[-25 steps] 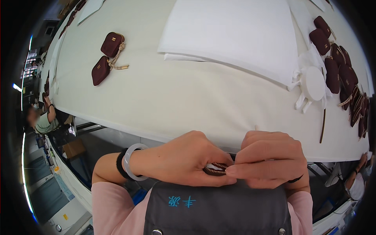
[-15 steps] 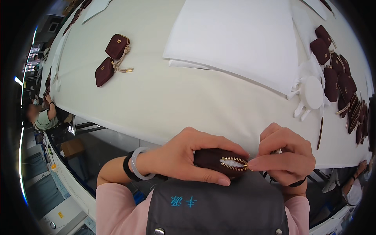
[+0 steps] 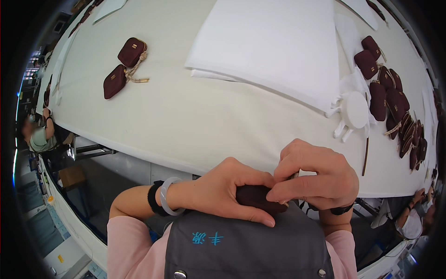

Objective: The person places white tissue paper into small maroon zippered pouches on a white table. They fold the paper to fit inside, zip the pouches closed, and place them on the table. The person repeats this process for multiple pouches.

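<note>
left hand [image 3: 223, 188] has its thumb and fingers spread just wide enough to grip a dark maroon pouch [image 3: 254, 197] off the table's near edge [image 3: 204, 170]. right hand [image 3: 320, 179] is curled over the pouch's end, so only a gold bit [image 3: 284, 203] peeks out and i honestly can't tell what those fingers have hold of.

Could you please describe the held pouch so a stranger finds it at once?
Find the cream table, then the grey apron below it. At the apron's top, the left hand grips a dark maroon pouch, the right hand at its end. Unlike the pouches lying on the table, it is held.
</note>
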The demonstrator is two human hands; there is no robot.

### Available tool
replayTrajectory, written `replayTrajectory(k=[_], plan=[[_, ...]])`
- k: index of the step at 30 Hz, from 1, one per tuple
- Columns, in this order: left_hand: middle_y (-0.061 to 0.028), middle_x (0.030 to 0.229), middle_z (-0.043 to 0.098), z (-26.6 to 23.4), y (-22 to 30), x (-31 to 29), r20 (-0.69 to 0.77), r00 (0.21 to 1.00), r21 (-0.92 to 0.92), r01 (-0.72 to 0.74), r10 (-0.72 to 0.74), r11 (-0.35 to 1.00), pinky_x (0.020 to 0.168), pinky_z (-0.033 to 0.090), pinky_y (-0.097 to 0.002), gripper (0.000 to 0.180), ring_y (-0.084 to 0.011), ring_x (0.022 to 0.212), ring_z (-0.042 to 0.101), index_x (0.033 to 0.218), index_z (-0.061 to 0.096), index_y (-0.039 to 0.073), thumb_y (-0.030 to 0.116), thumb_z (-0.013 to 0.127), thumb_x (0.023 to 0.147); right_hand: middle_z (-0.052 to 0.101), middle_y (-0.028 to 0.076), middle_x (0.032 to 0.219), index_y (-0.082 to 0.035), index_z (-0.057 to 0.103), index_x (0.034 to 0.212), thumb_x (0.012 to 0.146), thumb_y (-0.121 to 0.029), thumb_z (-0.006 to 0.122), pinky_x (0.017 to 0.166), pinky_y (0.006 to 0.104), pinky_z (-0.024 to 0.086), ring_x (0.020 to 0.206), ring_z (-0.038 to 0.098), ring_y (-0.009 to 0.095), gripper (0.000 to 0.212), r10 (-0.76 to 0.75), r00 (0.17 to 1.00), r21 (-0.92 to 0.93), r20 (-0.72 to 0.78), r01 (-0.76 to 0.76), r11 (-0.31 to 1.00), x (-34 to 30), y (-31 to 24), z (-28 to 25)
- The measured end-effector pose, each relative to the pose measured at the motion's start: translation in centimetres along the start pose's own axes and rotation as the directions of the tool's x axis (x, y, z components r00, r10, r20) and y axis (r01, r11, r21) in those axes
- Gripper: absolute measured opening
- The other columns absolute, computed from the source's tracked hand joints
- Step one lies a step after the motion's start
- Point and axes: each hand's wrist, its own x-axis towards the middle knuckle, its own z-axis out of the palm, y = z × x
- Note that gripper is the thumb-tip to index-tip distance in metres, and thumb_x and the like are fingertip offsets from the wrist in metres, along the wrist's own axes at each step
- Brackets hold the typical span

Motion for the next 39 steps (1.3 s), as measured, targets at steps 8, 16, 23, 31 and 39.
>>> replayTrajectory(k=[8, 16, 23, 31, 39], plan=[[-0.0130, 0.106, 0.074, -0.9, -0.3, 0.0, -0.290, 0.950, -0.376, 0.002, -0.120, 0.926, 0.092, 0.059, -0.0401, 0.041, -0.0263, 0.098, 0.074, 0.123, 0.065, -0.004, 0.027, 0.073, 0.097, 0.067, 0.013, 0.114, -0.005, 0.065, 0.126, 0.093, -0.020, 0.073, 0.088, 0.0364, 0.054, 0.101, 0.068, 0.027, 0.038, 0.269, 0.934, 0.130, -0.236, -0.244, 0.961, 2.5, 2.4, 0.8], [-0.0107, 0.122, 0.067, -2.5, -2.5, 1.8, -0.695, 0.718, -0.263, -0.301, 0.036, 0.917, 0.093, 0.056, -0.0319, 0.051, -0.0154, 0.108, 0.066, 0.136, 0.057, -0.001, 0.020, 0.077, 0.094, 0.074, 0.013, 0.104, 0.001, 0.061, 0.127, 0.084, -0.036, 0.087, 0.085, 0.0297, 0.056, 0.094, 0.072, 0.018, 0.062, 0.616, 0.718, 0.360, -0.323, -0.509, 0.782, 2.1, 4.0, 3.8], [-0.0127, 0.108, 0.072, -5.1, -4.2, 2.0, -0.678, 0.732, 0.102, 0.007, 0.065, 0.995, 0.085, 0.057, -0.0302, 0.053, -0.0174, 0.098, 0.070, 0.130, 0.059, -0.004, 0.029, 0.077, 0.094, 0.073, 0.008, 0.085, 0.001, 0.065, 0.112, 0.092, -0.040, 0.077, 0.070, 0.0333, 0.057, 0.079, 0.072, 0.017, 0.048, 0.819, 0.510, 0.355, -0.261, -0.739, 0.573, 2.1, 5.8, 4.2], [-0.0104, 0.097, 0.056, -9.1, -6.9, 0.2, -0.639, 0.742, 0.639, 0.368, 0.200, 0.676, 0.066, 0.049, -0.0314, 0.048, -0.0187, 0.068, 0.056, 0.129, 0.060, -0.001, 0.027, 0.075, 0.093, 0.029, 0.024, 0.163, -0.004, 0.036, 0.157, 0.087, -0.076, 0.050, 0.124, 0.0523, 0.018, 0.154, 0.024, 0.037, 0.101, 0.191, 0.981, -0.888, 0.021, -0.069, 0.455, 4.9, 4.9, 1.4], [-0.0086, 0.100, 0.057, -9.2, -7.5, -1.2, -0.680, 0.708, 0.526, 0.292, 0.189, 0.799, 0.063, 0.047, -0.0278, 0.047, -0.0119, 0.064, 0.052, 0.139, 0.054, 0.000, 0.012, 0.068, 0.096, 0.009, 0.019, 0.171, -0.001, 0.014, 0.163, 0.086, -0.090, 0.029, 0.127, 0.0515, 0.005, 0.158, 0.012, 0.034, 0.119, 0.352, 0.935, -0.832, 0.052, -0.154, 0.533, 4.0, 9.4, 3.3]])
